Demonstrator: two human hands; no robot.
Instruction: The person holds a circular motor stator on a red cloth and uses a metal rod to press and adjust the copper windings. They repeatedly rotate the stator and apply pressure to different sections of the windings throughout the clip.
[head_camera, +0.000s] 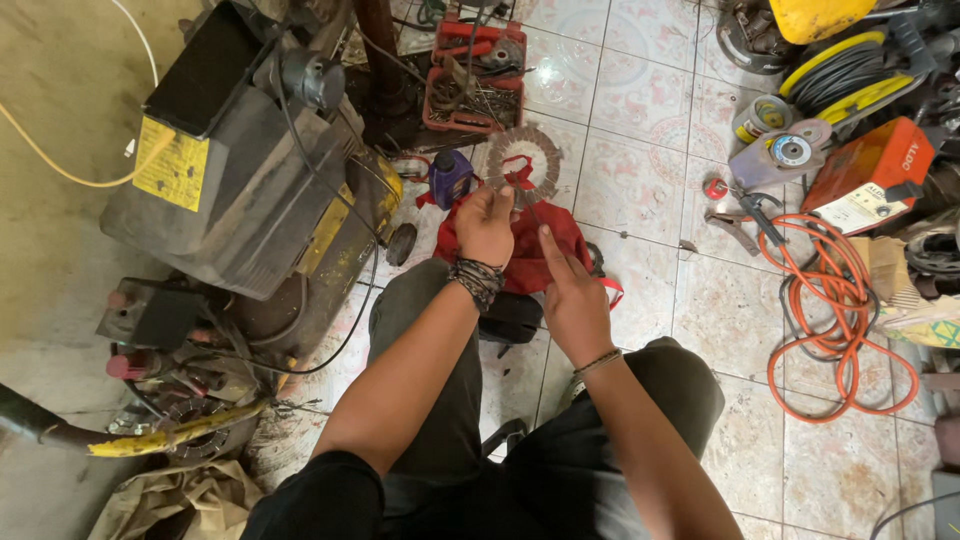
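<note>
My left hand grips the lower edge of a round, toothed friction disc and holds it up in front of me. A braided dark band wraps that wrist. My right hand sits just below and to the right, index finger stretched up toward the disc; whether it touches the disc or a thin tool I cannot tell. Under both hands lies a red bag on the tiled floor. My knees in dark trousers frame the lower view.
A grimy black-and-yellow compressor fills the left. A red tool tray stands beyond the disc, a purple bottle beside it. On the right lie an orange hose coil, an orange machine box and a yellow cable reel.
</note>
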